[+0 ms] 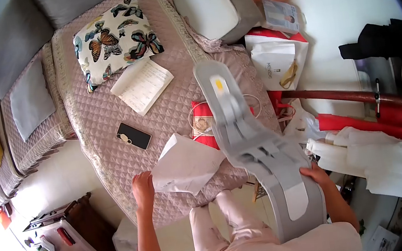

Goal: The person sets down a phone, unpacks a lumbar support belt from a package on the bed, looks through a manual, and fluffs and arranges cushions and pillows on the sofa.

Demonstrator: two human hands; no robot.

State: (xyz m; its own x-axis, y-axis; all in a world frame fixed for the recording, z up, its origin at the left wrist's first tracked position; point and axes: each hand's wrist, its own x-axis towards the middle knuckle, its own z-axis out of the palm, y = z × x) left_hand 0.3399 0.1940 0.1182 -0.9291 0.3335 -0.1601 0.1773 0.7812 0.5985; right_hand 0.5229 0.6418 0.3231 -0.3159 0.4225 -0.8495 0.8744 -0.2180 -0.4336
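Mid-handling, our left hand [143, 188] pinches the white sheet [188, 165], our right hand [315, 174] grips the grey belt [264, 148]; moving either likely wants steadiness

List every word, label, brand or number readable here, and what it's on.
White-and-red bag: perhaps "ME…", the rest too small.
Paper by the cushion: lines of writing, too small.
White paper item near the left hand: faint print, too blurred.
Package with portrait: print too small.

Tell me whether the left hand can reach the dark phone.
Probably yes: the left hand is at the edge of the white paper, but the dark phone lies uncovered just beyond, with only quilted cover between.
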